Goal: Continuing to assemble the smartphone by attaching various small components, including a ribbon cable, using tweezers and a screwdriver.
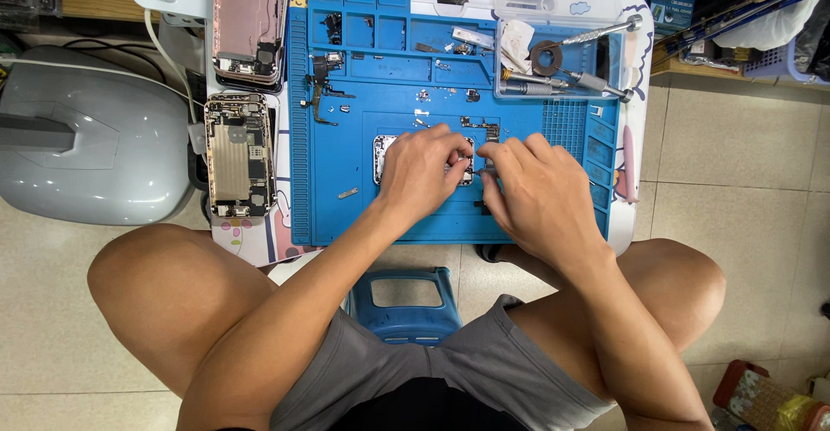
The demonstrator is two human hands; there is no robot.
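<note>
At the centre of the frame, on the blue silicone repair mat [346, 206], lies an opened silver phone body [381, 156]. The left hand [424, 172] presses it at its edges; the right hand [532, 193] pinches a thin metal tool [482, 172]. The phone seems light, stiff and fragile inside.

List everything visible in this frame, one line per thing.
Phone under hands: 1, silver, centre of mat.
Mat: 1, blue, on the small table.
Opened phones: 2, gold and pink, left of mat.
Small parts: several, dark, upper mat.
Screwdrivers: several, metal, in clear tray top right.
Stool: 1, blue, between the knees.
Grey casing: 1, far left.
Left hand: on the phone.
Right hand: holding a thin tool to the phone.
</note>
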